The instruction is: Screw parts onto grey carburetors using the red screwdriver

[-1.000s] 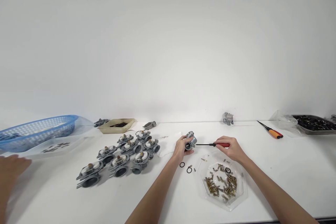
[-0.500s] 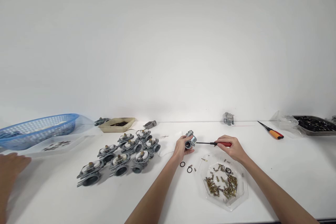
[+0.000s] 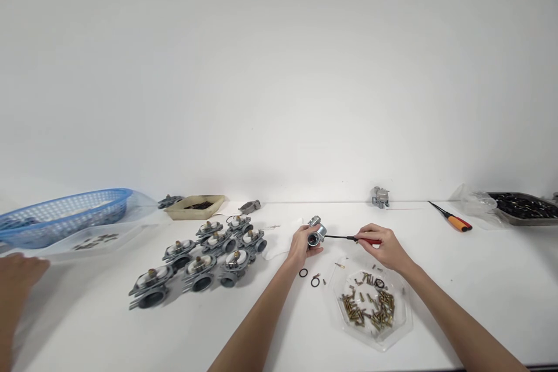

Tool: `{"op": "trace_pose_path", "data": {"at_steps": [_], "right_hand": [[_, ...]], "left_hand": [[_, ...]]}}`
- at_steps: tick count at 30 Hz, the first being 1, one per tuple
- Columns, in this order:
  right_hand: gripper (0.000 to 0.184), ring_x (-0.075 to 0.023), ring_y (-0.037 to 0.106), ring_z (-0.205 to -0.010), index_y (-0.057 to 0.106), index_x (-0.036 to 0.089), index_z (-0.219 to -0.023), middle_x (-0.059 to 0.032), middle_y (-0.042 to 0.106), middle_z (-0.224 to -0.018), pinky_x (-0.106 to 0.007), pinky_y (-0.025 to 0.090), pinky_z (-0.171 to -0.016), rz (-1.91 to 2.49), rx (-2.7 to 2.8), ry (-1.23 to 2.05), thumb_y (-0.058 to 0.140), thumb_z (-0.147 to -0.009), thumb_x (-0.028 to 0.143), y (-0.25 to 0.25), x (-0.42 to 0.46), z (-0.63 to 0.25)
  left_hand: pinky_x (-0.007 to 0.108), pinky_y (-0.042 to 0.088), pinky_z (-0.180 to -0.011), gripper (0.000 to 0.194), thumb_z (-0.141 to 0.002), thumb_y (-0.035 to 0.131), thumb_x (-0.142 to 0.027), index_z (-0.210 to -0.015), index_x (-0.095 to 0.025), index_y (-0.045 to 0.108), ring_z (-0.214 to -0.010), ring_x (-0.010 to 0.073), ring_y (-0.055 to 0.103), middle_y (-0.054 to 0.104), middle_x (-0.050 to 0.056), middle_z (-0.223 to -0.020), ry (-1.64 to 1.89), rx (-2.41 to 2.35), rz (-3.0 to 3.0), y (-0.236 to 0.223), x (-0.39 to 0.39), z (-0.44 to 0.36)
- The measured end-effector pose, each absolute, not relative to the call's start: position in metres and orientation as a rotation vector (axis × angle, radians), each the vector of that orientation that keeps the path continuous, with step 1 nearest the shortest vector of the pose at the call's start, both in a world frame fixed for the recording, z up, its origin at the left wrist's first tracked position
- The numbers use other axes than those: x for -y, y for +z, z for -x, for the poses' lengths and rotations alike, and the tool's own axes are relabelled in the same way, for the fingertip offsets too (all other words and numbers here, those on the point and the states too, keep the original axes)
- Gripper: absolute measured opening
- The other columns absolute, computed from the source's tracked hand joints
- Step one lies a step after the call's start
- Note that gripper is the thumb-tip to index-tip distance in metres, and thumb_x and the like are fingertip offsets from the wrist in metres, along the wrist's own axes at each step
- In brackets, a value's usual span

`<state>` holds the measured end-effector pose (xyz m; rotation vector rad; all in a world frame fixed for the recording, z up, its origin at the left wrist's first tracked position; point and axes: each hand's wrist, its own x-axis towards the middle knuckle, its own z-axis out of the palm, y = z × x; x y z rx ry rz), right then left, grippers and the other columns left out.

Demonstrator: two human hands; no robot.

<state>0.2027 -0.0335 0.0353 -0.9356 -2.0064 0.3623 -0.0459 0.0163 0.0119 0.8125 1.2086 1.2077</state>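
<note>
grips carburetor (image 3: pixel 321 230) in left hand (image 3: pixel 300 244), screwdriver (image 3: pixel 350 238) in right hand (image 3: pixel 383 247)

curls the left hand partway shut around the carburetor over the white table (image 3: pixel 475 296), bore facing the camera; cannot make out the fingertips behind it. pinches the screwdriver's red handle between right thumb and fingers, hand mostly closed, black shaft pointing left, tip at the carburetor's side. has 2 black o-rings (image 3: pixel 315 286) on the table near the left wrist, and a clear octagonal tray (image 3: pixel 401 334) of brass fittings (image 3: pixel 385 303) below the right hand.
</note>
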Motion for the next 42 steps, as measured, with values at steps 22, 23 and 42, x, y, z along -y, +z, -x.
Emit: {"op": "trace_pose_path", "data": {"at_steps": [22,23,42], "right_hand": [[0.019,-0.0196,0.067,-0.068,0.078,0.02,-0.078,-0.0086,0.073,-0.08,-0.03,0.055,-0.062,0.818,1.982,0.535,0.065,-0.083,0.032,0.068,0.052,-0.227],[0.019,-0.0188,0.066,-0.066,0.079,0.019,-0.077,-0.0084,0.072,-0.079,-0.029,0.054,-0.061,0.814,2.009,0.602,0.066,-0.082,0.032,0.069,0.05,-0.233],[0.015,-0.0193,0.067,-0.07,0.075,0.019,-0.077,-0.0072,0.073,-0.081,-0.029,0.055,-0.062,1.079,1.794,0.554,0.066,-0.079,0.031,0.051,0.031,-0.241]], "left_hand": [[0.032,0.062,-0.061,0.034,-0.075,0.079,-0.038,-0.094,-0.017,0.06,-0.053,0.0136,0.062,0.065,0.003,-0.072,1.25,-1.225,-0.784,0.006,-0.021,0.047],[0.032,0.062,-0.061,0.034,-0.075,0.078,-0.038,-0.093,-0.018,0.059,-0.053,0.0134,0.062,0.065,0.003,-0.072,1.249,-1.224,-0.787,0.006,-0.021,0.047],[0.033,0.061,-0.059,0.042,-0.07,0.08,-0.04,-0.1,-0.02,0.06,-0.053,0.0138,0.06,0.064,0.002,-0.072,1.173,-1.222,-0.924,0.009,-0.014,0.047]]}}
